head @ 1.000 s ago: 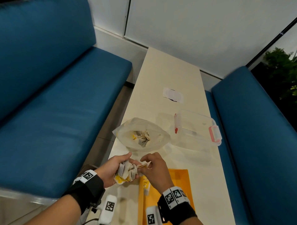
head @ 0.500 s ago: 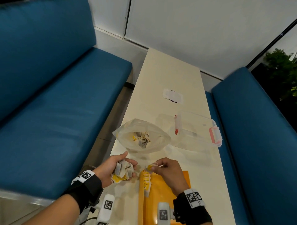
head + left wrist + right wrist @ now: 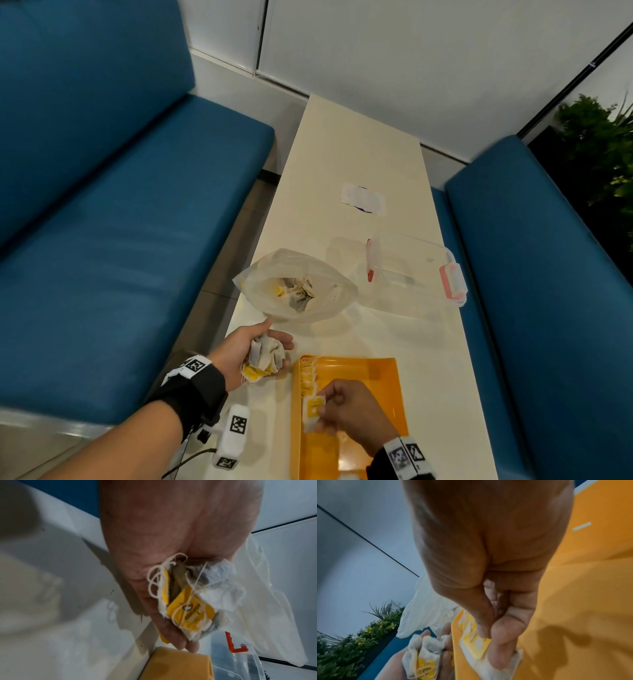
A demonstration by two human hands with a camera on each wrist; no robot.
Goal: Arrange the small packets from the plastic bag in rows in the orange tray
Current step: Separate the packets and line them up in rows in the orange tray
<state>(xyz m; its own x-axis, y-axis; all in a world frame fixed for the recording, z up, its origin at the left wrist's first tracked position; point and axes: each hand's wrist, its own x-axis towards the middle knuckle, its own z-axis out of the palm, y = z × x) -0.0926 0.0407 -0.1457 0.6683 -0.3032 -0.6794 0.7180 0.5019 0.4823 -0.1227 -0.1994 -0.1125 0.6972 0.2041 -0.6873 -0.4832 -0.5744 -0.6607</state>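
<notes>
We log 1 tea bag [image 3: 313, 411], pinched by our right hand [image 3: 346, 407], now moved over the orange tray [image 3: 383, 377], extending the row; left hand [image 3: 246, 353] grips the bunch [image 3: 265, 358].

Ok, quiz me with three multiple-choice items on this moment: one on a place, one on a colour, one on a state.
1. Where do the packets already placed lie in the orange tray?
A. along its left edge
B. along its right edge
C. in its middle

2. What colour are the latches of the clear container?
A. blue
B. red
C. green

3. What is the left hand doing?
A. resting flat on the table
B. reaching into the plastic bag
C. holding a bunch of packets

Answers: 1 A, the row of packets hugs the left rim. 2 B, both latches show red. 3 C, its fingers curl round the bunch of packets, near the plastic bag.
</notes>
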